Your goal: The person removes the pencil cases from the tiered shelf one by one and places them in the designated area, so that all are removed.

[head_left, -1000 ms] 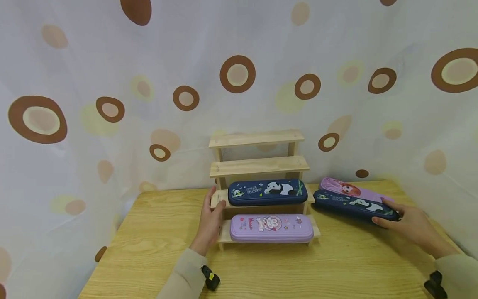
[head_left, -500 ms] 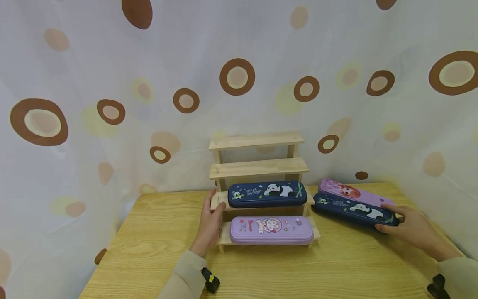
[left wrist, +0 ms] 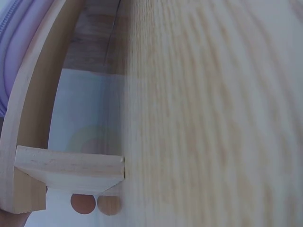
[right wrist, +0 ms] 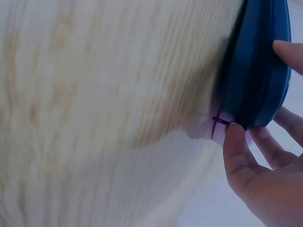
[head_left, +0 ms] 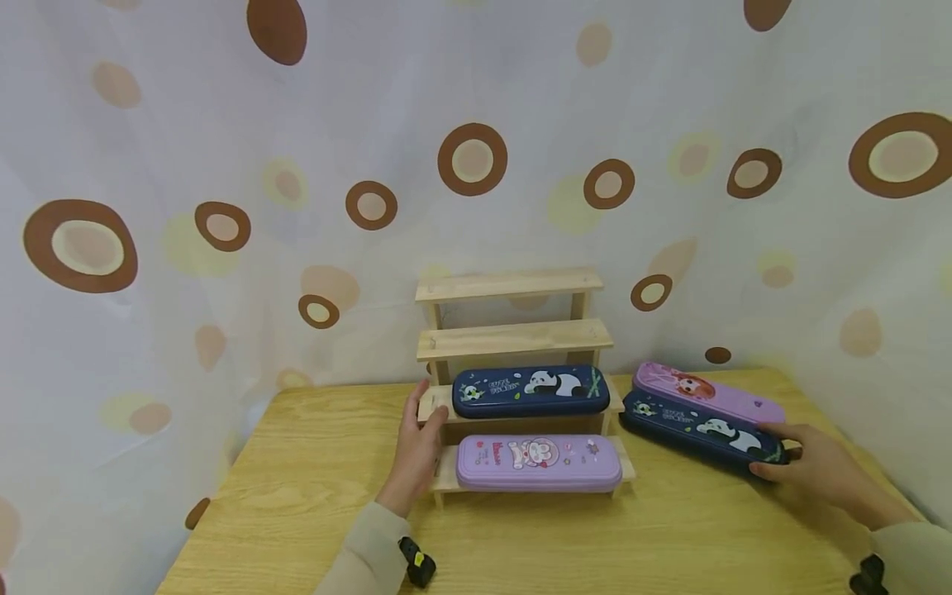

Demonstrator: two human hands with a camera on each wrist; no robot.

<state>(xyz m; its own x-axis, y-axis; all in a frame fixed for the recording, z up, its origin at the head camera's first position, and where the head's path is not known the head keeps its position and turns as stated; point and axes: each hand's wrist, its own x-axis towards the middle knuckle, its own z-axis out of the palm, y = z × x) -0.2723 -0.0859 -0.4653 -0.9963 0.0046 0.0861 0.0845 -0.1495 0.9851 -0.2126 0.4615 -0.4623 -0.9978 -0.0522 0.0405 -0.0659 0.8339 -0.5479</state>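
In the head view my left hand grips the left end of a stepped wooden rack, thumb on the second board from the bottom. That board bears a navy pencil case with a panda print. A lilac pencil case with a cartoon figure lies on the lowest board. At the right, my right hand holds the right end of another navy panda pencil case. The right wrist view shows fingertips at that case's end. Behind it lies a pink-purple pencil case with a girl's picture, partly covered.
The rack stands on a wood-grain table, near its back edge. A pale curtain with brown and yellow spots hangs behind and at both sides. Both wrists wear dark straps. The rack's lowest board shows from below in the left wrist view.
The head view has tilted up slightly, so everything sits lower in it. My right hand's thumb and fingers have shifted a little on the navy pencil case's end. My left hand stays on the rack.
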